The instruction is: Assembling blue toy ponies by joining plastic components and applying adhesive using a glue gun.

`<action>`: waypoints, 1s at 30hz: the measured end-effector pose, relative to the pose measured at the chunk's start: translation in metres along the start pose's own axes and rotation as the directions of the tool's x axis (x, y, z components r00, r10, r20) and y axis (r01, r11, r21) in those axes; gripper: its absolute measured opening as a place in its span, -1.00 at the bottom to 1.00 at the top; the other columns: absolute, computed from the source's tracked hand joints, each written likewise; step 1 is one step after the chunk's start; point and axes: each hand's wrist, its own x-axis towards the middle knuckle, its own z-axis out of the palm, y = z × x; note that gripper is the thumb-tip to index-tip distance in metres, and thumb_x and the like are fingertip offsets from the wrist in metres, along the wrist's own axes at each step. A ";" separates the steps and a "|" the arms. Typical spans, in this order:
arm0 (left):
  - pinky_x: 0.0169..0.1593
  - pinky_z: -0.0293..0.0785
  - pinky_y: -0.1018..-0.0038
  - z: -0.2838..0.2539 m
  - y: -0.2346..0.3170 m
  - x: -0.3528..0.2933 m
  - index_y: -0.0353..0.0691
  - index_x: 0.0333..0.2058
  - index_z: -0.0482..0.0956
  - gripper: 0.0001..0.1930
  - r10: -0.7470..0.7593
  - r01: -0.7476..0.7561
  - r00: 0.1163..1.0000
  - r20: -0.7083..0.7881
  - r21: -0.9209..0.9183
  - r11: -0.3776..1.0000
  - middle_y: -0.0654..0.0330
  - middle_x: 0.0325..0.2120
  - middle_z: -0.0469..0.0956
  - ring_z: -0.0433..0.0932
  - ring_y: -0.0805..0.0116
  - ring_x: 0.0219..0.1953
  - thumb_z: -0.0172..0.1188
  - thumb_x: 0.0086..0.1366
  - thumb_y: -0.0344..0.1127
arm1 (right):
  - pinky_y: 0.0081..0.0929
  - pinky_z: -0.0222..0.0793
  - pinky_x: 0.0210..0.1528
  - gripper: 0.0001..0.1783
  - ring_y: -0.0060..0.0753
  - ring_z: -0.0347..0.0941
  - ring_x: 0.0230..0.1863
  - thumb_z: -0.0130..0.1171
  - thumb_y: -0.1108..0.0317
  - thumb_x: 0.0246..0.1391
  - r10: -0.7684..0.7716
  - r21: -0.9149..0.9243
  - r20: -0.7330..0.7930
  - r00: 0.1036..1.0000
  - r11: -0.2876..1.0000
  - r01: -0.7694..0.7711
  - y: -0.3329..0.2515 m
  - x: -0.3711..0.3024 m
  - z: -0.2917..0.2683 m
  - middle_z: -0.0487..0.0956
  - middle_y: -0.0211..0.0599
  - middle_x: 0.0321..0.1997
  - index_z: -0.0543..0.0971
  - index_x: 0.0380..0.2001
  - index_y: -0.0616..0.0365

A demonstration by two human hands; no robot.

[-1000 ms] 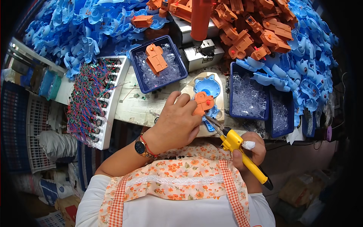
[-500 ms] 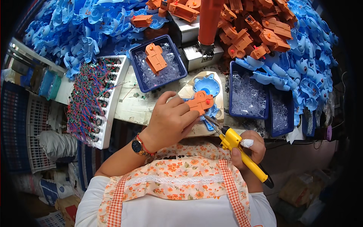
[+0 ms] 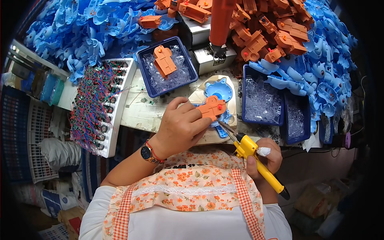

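Note:
My left hand is closed on an orange plastic casing with a small red knob, its fingers bent over the near left end. Under the casing lies a blue toy shell, its round hollow part showing beyond it. My right hand, with a white wrap on one finger, grips a yellow soldering gun. The gun's thin metal tip points up and left, close to the casing's near edge beside my left fingertips. Whether the tip touches anything, I cannot tell.
Blue trays of clear plastic pieces stand to the right; another tray at left carries an orange casing on top. A white foam box holds wired parts. Heaped blue shells and orange casings fill the back, around an orange-red post.
The soldering gun and my right hand have shifted slightly to the right. My left hand and the orange casing stay nearly where they were.

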 end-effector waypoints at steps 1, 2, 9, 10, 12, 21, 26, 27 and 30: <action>0.00 0.41 0.16 0.000 0.000 0.000 -0.06 -0.37 0.60 -0.88 -0.001 0.001 1.000 0.001 -0.005 1.000 0.34 -0.56 0.43 0.50 0.32 -0.37 0.33 0.08 -0.32 | -0.42 0.28 -0.59 -0.55 -0.32 0.35 -0.67 0.34 0.36 -0.07 0.000 0.001 0.000 1.000 1.000 0.000 0.000 0.000 0.000 0.45 -0.28 -0.59 0.34 -0.15 0.14; 0.00 0.41 0.16 0.000 -0.001 0.000 -0.06 -0.37 0.60 -0.88 -0.002 0.002 1.000 0.001 -0.011 1.000 0.34 -0.56 0.43 0.50 0.32 -0.36 0.33 0.08 -0.32 | -0.42 0.29 -0.59 -0.55 -0.32 0.35 -0.67 0.34 0.36 -0.07 0.006 0.004 -0.003 1.000 1.000 -0.006 -0.001 0.000 0.000 0.45 -0.28 -0.59 0.34 -0.15 0.14; 0.01 0.40 0.16 0.002 0.000 -0.001 -0.08 -0.37 0.61 -0.87 -0.015 0.015 1.000 -0.004 -0.024 1.000 0.32 -0.54 0.47 0.51 0.31 -0.36 0.34 0.07 -0.33 | -0.39 0.34 -0.43 -0.60 -0.36 0.37 -0.51 0.23 0.35 0.05 0.012 0.045 0.080 0.997 0.999 -0.016 -0.002 -0.001 -0.003 0.44 -0.24 -0.43 0.30 -0.12 0.18; 0.01 0.40 0.16 0.002 0.000 0.000 -0.09 -0.37 0.60 -0.87 -0.020 0.020 1.000 -0.006 -0.028 0.999 0.32 -0.54 0.47 0.51 0.31 -0.36 0.35 0.06 -0.33 | -0.39 0.34 -0.43 -0.60 -0.36 0.37 -0.51 0.23 0.35 0.05 0.012 0.045 0.080 0.997 0.999 -0.016 -0.002 -0.001 -0.003 0.44 -0.24 -0.43 0.30 -0.12 0.18; 0.01 0.40 0.16 0.001 0.000 0.000 -0.09 -0.38 0.60 -0.87 -0.025 0.024 1.000 -0.009 -0.033 0.999 0.31 -0.54 0.48 0.51 0.31 -0.36 0.35 0.06 -0.33 | -0.39 0.33 -0.44 -0.60 -0.36 0.37 -0.53 0.23 0.36 0.04 0.031 0.028 0.082 0.996 0.999 -0.034 -0.002 -0.003 -0.003 0.44 -0.25 -0.44 0.30 -0.11 0.18; 0.01 0.40 0.19 0.001 0.000 0.000 -0.11 -0.42 0.60 -0.90 -0.024 0.024 1.000 -0.017 -0.030 0.999 0.30 -0.55 0.48 0.51 0.30 -0.39 0.34 0.09 -0.33 | -0.39 0.33 -0.44 -0.58 -0.35 0.37 -0.53 0.25 0.34 0.05 0.027 0.041 0.078 0.997 0.999 -0.030 -0.002 -0.003 -0.002 0.45 -0.24 -0.44 0.29 -0.11 0.17; 0.00 0.41 0.19 0.001 0.000 0.002 -0.11 -0.43 0.60 -0.91 -0.029 0.028 0.999 -0.014 -0.028 0.999 0.30 -0.56 0.48 0.50 0.30 -0.40 0.33 0.09 -0.32 | -0.37 0.33 -0.43 -0.57 -0.34 0.38 -0.52 0.26 0.32 0.06 0.048 0.018 0.089 0.995 0.999 -0.050 -0.003 -0.004 -0.002 0.45 -0.24 -0.43 0.29 -0.10 0.16; 0.00 0.41 0.19 0.001 0.000 0.002 -0.11 -0.43 0.60 -0.91 -0.029 0.029 0.999 -0.015 -0.028 0.999 0.30 -0.56 0.48 0.50 0.30 -0.40 0.33 0.09 -0.32 | -0.37 0.33 -0.43 -0.57 -0.34 0.38 -0.51 0.26 0.31 0.07 0.058 0.013 0.091 0.994 0.998 -0.059 -0.003 -0.004 -0.002 0.45 -0.24 -0.42 0.28 -0.10 0.16; -0.01 0.41 0.20 0.001 0.000 0.002 -0.12 -0.43 0.59 -0.91 -0.029 0.028 0.999 -0.019 -0.026 0.999 0.30 -0.56 0.47 0.50 0.30 -0.41 0.33 0.10 -0.32 | -0.36 0.33 -0.42 -0.56 -0.34 0.38 -0.51 0.26 0.30 0.07 0.045 0.011 0.080 0.996 0.999 -0.046 -0.003 -0.005 -0.003 0.45 -0.24 -0.43 0.28 -0.09 0.16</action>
